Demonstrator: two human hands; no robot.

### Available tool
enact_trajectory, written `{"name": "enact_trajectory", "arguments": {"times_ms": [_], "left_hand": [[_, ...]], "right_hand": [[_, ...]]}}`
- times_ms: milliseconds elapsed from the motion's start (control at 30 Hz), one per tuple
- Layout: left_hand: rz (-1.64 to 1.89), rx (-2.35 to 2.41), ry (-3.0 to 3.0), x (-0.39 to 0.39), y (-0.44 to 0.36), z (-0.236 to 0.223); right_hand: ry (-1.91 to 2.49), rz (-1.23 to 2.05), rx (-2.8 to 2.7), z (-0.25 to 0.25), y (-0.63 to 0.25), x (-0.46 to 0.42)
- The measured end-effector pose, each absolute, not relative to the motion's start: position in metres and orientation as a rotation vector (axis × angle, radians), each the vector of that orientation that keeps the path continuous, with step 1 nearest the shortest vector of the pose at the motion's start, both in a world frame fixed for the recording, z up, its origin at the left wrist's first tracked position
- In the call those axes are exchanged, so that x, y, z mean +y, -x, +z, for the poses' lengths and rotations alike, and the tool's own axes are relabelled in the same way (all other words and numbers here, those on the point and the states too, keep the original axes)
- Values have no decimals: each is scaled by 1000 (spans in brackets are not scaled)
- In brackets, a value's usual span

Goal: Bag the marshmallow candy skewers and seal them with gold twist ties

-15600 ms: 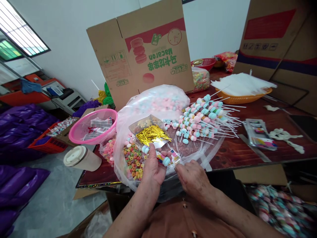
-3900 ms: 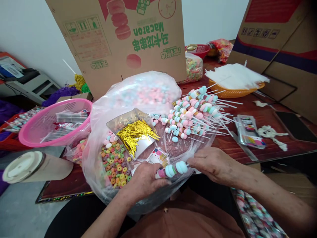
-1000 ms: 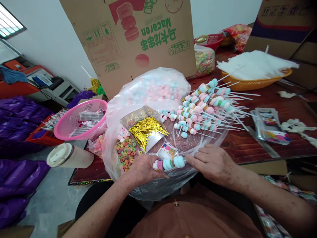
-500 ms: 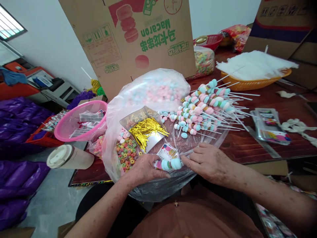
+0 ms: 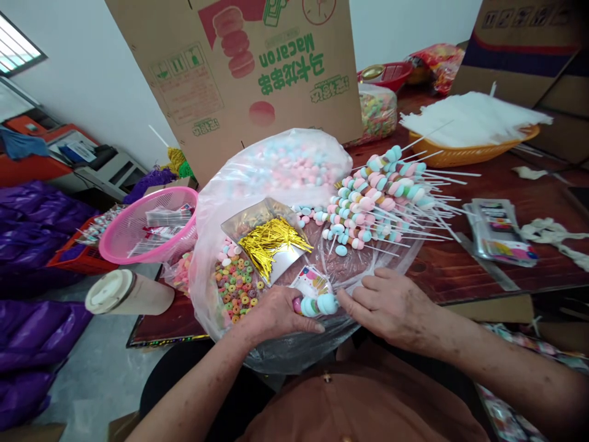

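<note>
My left hand (image 5: 278,313) is closed around the left end of a candy skewer (image 5: 322,305) strung with pale blue, green and pink sweets. At its right end, my right hand (image 5: 393,307) has thumb and fingers pinched together where the stick comes out; the fingers hide most of that part. Just behind the skewer lies a small clear bag with a colourful print (image 5: 310,282). Beyond it rests an open pouch of gold twist ties (image 5: 271,242). Ring-shaped cereal (image 5: 237,285) lies left of my left hand, and a pile of finished candy skewers (image 5: 381,199) is at the back right.
A large plastic bag of pastel candies (image 5: 289,162) stands before a cardboard box (image 5: 276,116). On the left are a pink basket (image 5: 115,245) and a lidded paper cup (image 5: 147,294). Printed bags (image 5: 501,233) and an orange basket (image 5: 460,153) of white sticks sit right.
My left fingers have shifted slightly along the skewer, its thumb reaching further right. My right hand stays at the same end. The whole view has moved a little.
</note>
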State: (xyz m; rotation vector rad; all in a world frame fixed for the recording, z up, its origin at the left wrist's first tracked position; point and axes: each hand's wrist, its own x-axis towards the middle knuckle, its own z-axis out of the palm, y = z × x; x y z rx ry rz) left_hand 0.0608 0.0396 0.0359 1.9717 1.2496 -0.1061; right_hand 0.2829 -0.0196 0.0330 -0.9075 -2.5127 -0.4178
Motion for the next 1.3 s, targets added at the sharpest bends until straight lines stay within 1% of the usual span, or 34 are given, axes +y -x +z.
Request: {"name": "enact_trajectory", "arguments": {"times_ms": [67,133,200,267,333,400,467,500,533,600,667,733,767,800,867,933,1033,1100,1133,1167,1233,1300], "left_hand": [[-201,1217,-2078,40,-62,34],[-294,1172,-2215,41,-65,33],[-303,1166,-2296,42,-71,35],[-187,1164,-2341,41,-76,39],[119,1138,-2329,39,-78,45],[659,1210,-2149,34,-76,49],[1275,1381,-1659,30,-70,48],[1453,1420,-1337,29,-67,46],[1510,1398,-1031,30,-64,44],[1363,1195,-613,35,-59,41],[1220,966,-469,43,-56,43],[1239,870,-455,52,-53,50],[1269,872,-447,55,-53,54],[1292,896,-416,57,-53,57],[1306,957,-300,59,-55,59],[1313,989,-191,57,-60,55],[1308,969,-137,52,-66,46],[1309,971,-128,51,-67,43],[1309,977,-118,51,-67,43],[1306,986,-104,51,-66,44],[1290,1000,-93,51,-65,47],[1275,1000,-137,50,-67,48]], "right_hand": [[836,-396,-2536,31,-282,-21],[836,-298,-2524,23,-279,-22],[986,-71,-2463,11,-275,-23],[1190,288,-2304,-2,-270,-23],[1312,693,-2037,-13,-265,-24],[1326,1002,-1701,-19,-259,-25],[1301,1217,-1418,-20,-253,-26],[1282,1308,-1307,-19,-249,-26],[1261,1397,-1216,-17,-245,-27],[1206,1603,-1079,-14,-235,-28],[1120,1847,-969,-12,-225,-30],[1037,2044,-876,-10,-218,-30],[1023,2076,-851,-9,-217,-30],[1042,2045,-863,-8,-215,-30],[1145,1780,-1033,-7,-214,-30],[1237,1346,-1340,-8,-213,-32],[1251,621,-1733,-12,-209,-35],[1244,232,-1858,-17,-208,-35],[1242,93,-1892,-19,-209,-34],[1242,4,-1913,-20,-211,-33],[1234,-20,-1934,-21,-215,-30],[1223,164,-1938,-19,-217,-29]]}}
